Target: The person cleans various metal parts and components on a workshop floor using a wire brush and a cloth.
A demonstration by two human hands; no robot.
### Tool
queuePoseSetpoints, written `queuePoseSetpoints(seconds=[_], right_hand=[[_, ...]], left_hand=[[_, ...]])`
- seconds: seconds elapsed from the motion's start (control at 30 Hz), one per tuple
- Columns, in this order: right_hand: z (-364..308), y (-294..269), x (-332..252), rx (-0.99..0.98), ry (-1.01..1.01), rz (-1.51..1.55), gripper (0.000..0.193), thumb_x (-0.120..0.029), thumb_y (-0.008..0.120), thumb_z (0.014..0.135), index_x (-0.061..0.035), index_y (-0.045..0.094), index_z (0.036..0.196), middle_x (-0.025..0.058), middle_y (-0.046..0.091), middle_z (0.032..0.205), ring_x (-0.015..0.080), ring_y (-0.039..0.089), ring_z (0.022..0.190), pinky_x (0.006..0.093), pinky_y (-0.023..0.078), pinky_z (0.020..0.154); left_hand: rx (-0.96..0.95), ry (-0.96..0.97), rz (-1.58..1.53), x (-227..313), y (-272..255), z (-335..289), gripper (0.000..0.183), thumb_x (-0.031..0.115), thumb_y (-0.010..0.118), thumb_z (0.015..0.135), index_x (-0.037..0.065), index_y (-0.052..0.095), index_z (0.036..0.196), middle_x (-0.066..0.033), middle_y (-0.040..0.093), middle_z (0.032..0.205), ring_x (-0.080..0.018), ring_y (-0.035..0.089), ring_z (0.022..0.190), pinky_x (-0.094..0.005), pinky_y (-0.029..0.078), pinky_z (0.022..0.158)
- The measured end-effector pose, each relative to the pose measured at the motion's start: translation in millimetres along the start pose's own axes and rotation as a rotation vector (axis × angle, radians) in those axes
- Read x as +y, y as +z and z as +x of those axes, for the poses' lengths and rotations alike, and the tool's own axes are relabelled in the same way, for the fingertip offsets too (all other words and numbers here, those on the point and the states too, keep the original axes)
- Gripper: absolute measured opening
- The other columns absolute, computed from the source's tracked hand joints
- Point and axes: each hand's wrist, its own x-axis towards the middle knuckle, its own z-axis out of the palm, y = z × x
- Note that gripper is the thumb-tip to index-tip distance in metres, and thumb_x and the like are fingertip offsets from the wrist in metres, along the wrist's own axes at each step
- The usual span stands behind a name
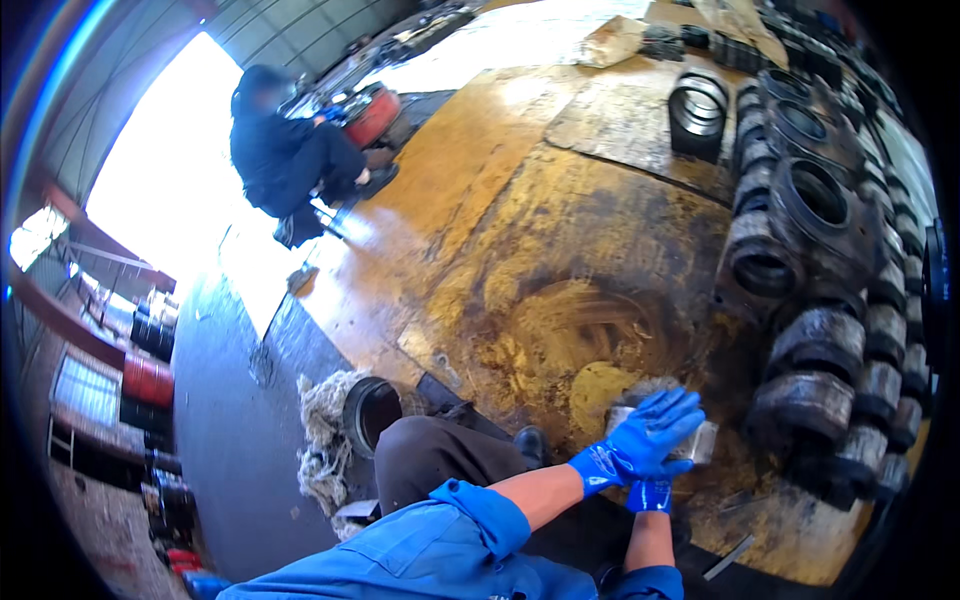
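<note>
Blue gloves cover both my hands, which come together low, just above the stained floor. My left hand (640, 435) lies across the top, its fingers stretched out and flat. Beneath it my right hand (652, 490) shows mainly at the wrist and cuff; its fingers are largely hidden. A grey metal piece (704, 443) shows beside and under the gloves, with its shape mostly covered. I cannot tell whether the right hand grips it. Beyond the hands, the floor boards (590, 310) carry dark, smeared grease.
Rows of greasy metal cylinders (800, 410) and ringed castings (815, 190) stand at the right. A ring-shaped part (372, 415) and pale rags (325, 440) lie left of my knee. A thin metal strip (728, 557) lies near. Another person (290, 150) sits far left by a red drum (372, 115).
</note>
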Motion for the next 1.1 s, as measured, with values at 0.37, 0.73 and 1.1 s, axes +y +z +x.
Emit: queuePoseSetpoints(seconds=[0.37, 0.73, 1.1], right_hand=[[-26.4, -26.1, -14.7, -0.130, -0.079, 1.000, 0.045, -0.024, 0.047, 0.108, -0.0035, 0.049, 0.148, 0.0102, 0.061, 0.142, 0.0266, 0.063, 0.119, 0.0399, 0.051, 0.105], [-158.2, -72.9, -134.0, 0.059, -0.234, 0.635, 0.049, -0.030, 0.044, 0.109, -0.0019, 0.048, 0.148, 0.0153, 0.058, 0.144, 0.0312, 0.059, 0.125, 0.0444, 0.049, 0.108], [-158.8, -93.5, -262.6, 0.451, -0.890, -0.392, 0.048, -0.026, 0.043, 0.110, 0.0045, 0.049, 0.146, 0.0232, 0.057, 0.143, 0.0373, 0.056, 0.131, 0.0459, 0.045, 0.112]], left_hand=[[-0.078, -0.118, -0.043, 12.0, -7.6, -6.1, 0.068, 0.038, 0.069, 0.090, 0.003, 0.052, 0.146, -0.0250, 0.043, 0.158, -0.0437, 0.038, 0.147, -0.0513, 0.028, 0.124], [0.009, -0.385, -0.152, 39.9, -8.9, 10.2, 0.082, 0.059, 0.063, 0.091, 0.005, 0.046, 0.151, -0.0256, 0.043, 0.157, -0.0414, 0.039, 0.147, -0.0497, 0.029, 0.122], [0.373, -0.485, -1.778, 141.1, 15.7, -8.8, 0.054, 0.026, 0.074, 0.098, 0.006, 0.052, 0.142, -0.0066, 0.064, 0.129, -0.0146, 0.060, 0.116, -0.0288, 0.051, 0.098]])
